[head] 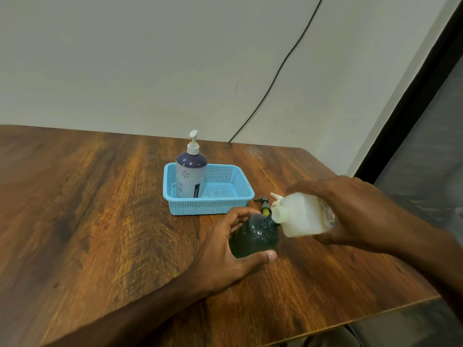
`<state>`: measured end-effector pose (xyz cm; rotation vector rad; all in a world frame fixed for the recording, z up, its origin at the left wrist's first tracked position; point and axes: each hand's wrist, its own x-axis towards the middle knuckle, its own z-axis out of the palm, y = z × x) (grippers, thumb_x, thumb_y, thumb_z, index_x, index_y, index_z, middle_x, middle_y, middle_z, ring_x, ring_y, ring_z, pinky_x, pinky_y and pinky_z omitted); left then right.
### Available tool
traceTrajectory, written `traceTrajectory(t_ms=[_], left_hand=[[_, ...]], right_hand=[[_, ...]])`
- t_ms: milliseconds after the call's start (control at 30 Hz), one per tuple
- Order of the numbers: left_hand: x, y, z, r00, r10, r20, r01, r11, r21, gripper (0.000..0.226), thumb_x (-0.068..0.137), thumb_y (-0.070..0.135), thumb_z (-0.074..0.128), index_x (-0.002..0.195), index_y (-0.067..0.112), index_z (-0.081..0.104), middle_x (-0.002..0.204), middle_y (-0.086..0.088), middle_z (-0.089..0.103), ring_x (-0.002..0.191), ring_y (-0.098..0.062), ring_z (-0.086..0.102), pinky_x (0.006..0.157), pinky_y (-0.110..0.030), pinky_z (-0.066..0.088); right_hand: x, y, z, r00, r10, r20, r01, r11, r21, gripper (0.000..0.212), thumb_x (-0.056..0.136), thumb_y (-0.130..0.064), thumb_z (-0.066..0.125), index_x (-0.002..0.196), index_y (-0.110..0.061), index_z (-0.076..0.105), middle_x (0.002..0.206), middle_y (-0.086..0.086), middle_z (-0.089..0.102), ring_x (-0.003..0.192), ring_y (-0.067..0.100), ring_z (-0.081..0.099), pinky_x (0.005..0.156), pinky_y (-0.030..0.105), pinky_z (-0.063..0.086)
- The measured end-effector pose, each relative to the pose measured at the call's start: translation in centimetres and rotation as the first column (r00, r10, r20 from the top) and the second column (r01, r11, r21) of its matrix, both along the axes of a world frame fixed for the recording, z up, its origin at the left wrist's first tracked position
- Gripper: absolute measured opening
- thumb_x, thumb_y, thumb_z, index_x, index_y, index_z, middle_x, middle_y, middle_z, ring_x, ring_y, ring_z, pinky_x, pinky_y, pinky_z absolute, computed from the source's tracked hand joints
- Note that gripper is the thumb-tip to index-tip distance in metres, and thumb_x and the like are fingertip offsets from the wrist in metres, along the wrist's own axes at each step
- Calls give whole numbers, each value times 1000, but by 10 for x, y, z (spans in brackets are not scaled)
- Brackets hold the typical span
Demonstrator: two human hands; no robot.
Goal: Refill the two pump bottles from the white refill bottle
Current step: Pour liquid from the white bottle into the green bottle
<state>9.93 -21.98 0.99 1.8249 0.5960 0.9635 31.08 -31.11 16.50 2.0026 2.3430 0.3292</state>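
A dark green see-through bottle [253, 237] stands on the wooden table [100, 221] with its neck uncovered. My left hand [225, 254] grips its body from the left. My right hand [350, 211] holds the white refill bottle [300, 215] tipped on its side, its open mouth right at the green bottle's neck. Just behind the two necks lie a dark pump head [263, 205] and a white pump head [276, 197], partly hidden. A grey and purple pump bottle [191, 175] with a white pump stands upright in the left part of a blue basket [213, 205].
The basket sits just behind the green bottle, its right half holding nothing. The table's right edge runs diagonally close under my right forearm. A black cable [275, 78] hangs down the wall to the table's back edge.
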Motion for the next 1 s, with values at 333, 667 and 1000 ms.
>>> traceTrajectory(t_ms=[333, 667, 1000], left_hand=[[0, 0, 0, 1000, -3, 5, 3, 1000, 10, 67, 74, 37, 92, 130, 39, 55, 130, 19, 66, 125, -5, 63, 107, -35, 53], [2, 2, -3, 1000, -9, 27, 9, 1000, -4, 69, 72, 40, 92, 131, 38, 56, 131, 15, 67, 126, -10, 63, 108, -44, 52], [4, 1, -4, 999, -18, 47, 19, 1000, -18, 70, 69, 44, 92, 129, 38, 57, 131, 13, 68, 126, -12, 64, 107, -45, 53]], right_hand=[[-3, 0, 2, 1000, 12, 7, -12, 1000, 5, 79, 70, -44, 87, 139, -49, 48, 127, -26, 58, 105, -10, 36, 74, 4, 22], [0, -1, 1, 999, 32, -24, -32, 999, -1, 74, 71, -41, 84, 136, -47, 49, 123, -25, 59, 103, -11, 38, 74, 5, 24], [2, -1, 1, 998, 51, -22, -51, 999, 19, 74, 73, -41, 85, 137, -44, 50, 129, -21, 60, 108, -8, 39, 77, 5, 22]])
